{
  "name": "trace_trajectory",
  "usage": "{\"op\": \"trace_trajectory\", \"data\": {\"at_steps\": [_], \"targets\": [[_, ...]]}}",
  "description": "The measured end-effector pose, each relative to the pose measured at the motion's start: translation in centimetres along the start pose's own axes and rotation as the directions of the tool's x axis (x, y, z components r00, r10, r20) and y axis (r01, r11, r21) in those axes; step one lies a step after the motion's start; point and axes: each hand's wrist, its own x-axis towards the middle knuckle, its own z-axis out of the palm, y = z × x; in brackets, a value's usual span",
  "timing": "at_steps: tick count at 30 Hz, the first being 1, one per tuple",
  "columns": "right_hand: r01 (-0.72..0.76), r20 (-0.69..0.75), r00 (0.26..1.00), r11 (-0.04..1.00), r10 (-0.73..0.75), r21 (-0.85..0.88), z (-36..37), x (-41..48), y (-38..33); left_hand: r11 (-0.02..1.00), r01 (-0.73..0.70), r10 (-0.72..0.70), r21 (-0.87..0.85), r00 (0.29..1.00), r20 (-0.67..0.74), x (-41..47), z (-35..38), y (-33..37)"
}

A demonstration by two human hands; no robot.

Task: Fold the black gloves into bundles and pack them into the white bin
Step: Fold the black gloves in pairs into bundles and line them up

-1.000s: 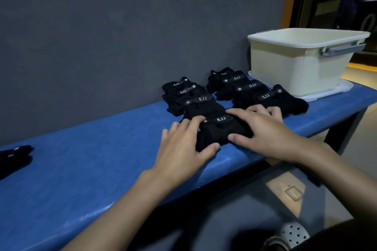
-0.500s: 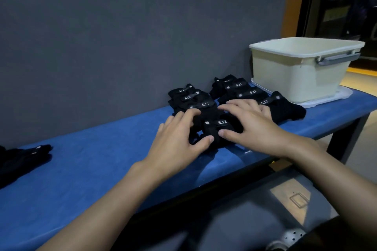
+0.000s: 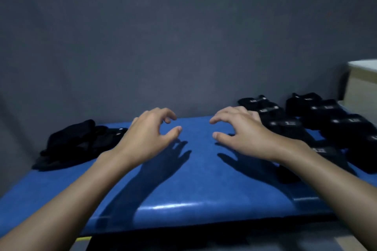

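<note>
Both hands are off the last bundle, so that fold is done; it lies among the bundles (image 3: pixel 326 124) at right, near the bin (image 3: pixel 363 85). My left hand (image 3: pixel 146 138) and right hand (image 3: pixel 244 134) hover over the tabletop (image 3: pixel 193 189), fingers (image 3: pixel 220 116) loosely curled, holding nothing. The loose gloves (image 3: pixel 75 144) lie just left of the left hand, not yet folded.

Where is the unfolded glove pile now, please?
In the head view, the unfolded glove pile lies at the left end of the blue bench, just left of the left hand.
</note>
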Motion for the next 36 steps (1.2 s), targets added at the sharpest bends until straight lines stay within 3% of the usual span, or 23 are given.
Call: {"op": "trace_trajectory", "data": {"at_steps": [11,18,26,32,36], "targets": [[0.081,0.144,0.983,0.975,-0.112,0.205,10.1,10.2,-10.2,0.969,0.203,-0.189,0.143,0.976,-0.107,-1.2,-6.4,-13.2],[0.029,0.129,0.989,0.964,-0.065,0.264,15.4,14.3,-13.2,0.932,0.275,-0.284,0.237,0.959,0.005,-0.3,-7.9,-18.3],[0.041,0.134,0.987,0.954,-0.084,0.298,18.0,17.1,-15.4,0.951,0.303,-0.308,0.057,0.946,0.098,0.1,-7.5,-20.9],[0.056,0.109,0.989,0.938,-0.098,0.342,18.2,17.4,-15.5,0.958,0.271,-0.273,0.097,0.962,0.006,0.3,-7.6,-20.6],[0.074,0.075,0.990,0.903,-0.117,0.424,17.7,17.3,-15.6,0.975,0.222,-0.214,0.013,0.954,-0.211,0.4,-8.1,-19.8]]}}
